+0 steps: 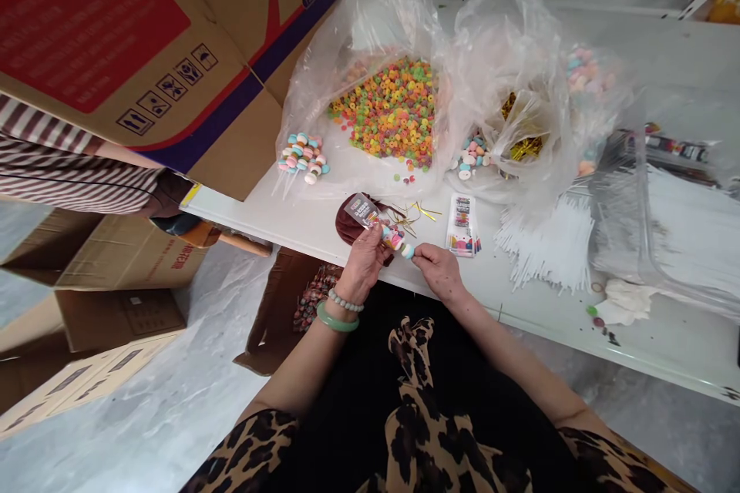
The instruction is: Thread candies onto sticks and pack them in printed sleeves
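Note:
Near the table's front edge, my left hand (pixel 367 254) is closed around a short candy skewer (pixel 394 239) of pastel and coloured pieces. A small printed packet (pixel 361 209) sticks out above the same fingers; whether the skewer lies inside it I cannot tell. At the skewer's right end, my right hand (pixel 440 271) is closed in a pinch, and the stick under its fingers is hidden. Behind the left hand lies a dark brown round pad (pixel 347 222). Several gold twist ties (pixel 413 217) are scattered beside it. To the right is a stack of printed packets (pixel 462 225).
A bag of colourful ring candies (pixel 393 112) stands at the back, with finished-looking candy skewers (pixel 301 156) to its left. White sticks (pixel 546 239) and a clear plastic bin (pixel 687 192) are on the right. A large carton (pixel 173 38) overhangs the left; a person in stripes (pixel 69 162) is behind it.

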Demonstrator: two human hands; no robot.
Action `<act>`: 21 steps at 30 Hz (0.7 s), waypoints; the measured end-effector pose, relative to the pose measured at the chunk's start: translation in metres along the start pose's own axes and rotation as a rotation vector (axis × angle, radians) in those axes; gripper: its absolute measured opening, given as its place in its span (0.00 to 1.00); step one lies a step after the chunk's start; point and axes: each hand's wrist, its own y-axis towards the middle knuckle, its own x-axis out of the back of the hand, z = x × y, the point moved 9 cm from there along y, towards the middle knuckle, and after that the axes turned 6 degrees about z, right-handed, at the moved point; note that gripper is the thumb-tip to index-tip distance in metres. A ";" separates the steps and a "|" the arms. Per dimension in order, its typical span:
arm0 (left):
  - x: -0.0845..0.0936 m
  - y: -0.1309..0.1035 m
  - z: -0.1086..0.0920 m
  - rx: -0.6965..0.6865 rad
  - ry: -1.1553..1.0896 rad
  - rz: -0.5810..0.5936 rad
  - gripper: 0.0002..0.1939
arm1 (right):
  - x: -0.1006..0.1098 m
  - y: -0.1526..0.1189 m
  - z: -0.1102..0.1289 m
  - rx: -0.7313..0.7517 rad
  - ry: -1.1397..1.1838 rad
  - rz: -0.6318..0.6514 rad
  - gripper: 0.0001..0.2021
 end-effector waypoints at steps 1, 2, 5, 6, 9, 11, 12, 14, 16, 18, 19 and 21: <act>0.000 -0.001 0.000 -0.015 0.007 -0.011 0.17 | 0.001 -0.001 0.004 0.032 -0.116 -0.021 0.09; 0.000 -0.003 0.001 -0.030 0.012 -0.021 0.17 | 0.001 -0.003 0.008 0.066 -0.217 -0.034 0.09; -0.004 -0.008 0.003 -0.068 0.019 -0.012 0.16 | -0.005 -0.008 0.016 0.129 -0.396 -0.033 0.10; -0.007 -0.009 0.005 -0.077 0.019 0.000 0.16 | -0.008 -0.009 0.017 0.136 -0.416 -0.031 0.11; -0.013 -0.012 0.009 -0.089 0.007 0.022 0.15 | -0.011 -0.010 0.018 0.139 -0.333 -0.050 0.11; -0.015 -0.013 0.012 -0.079 -0.023 0.028 0.14 | -0.012 -0.007 0.012 0.107 -0.122 -0.060 0.09; -0.015 -0.012 0.014 -0.064 -0.045 0.029 0.13 | -0.013 -0.005 0.007 0.072 0.018 -0.054 0.09; -0.014 -0.011 0.019 -0.016 -0.088 0.027 0.12 | -0.018 -0.001 -0.007 -0.019 0.278 -0.024 0.08; -0.013 -0.011 0.022 0.031 -0.118 0.031 0.12 | -0.020 0.000 -0.014 -0.064 0.388 -0.004 0.09; -0.012 -0.011 0.021 0.047 -0.127 0.045 0.12 | -0.015 -0.002 -0.011 -0.020 0.295 -0.033 0.08; -0.012 -0.012 0.020 0.046 -0.121 0.051 0.12 | -0.010 -0.004 -0.006 0.026 0.203 -0.062 0.08; -0.011 -0.013 0.019 0.046 -0.088 0.056 0.12 | -0.004 -0.010 0.005 0.119 0.014 -0.118 0.08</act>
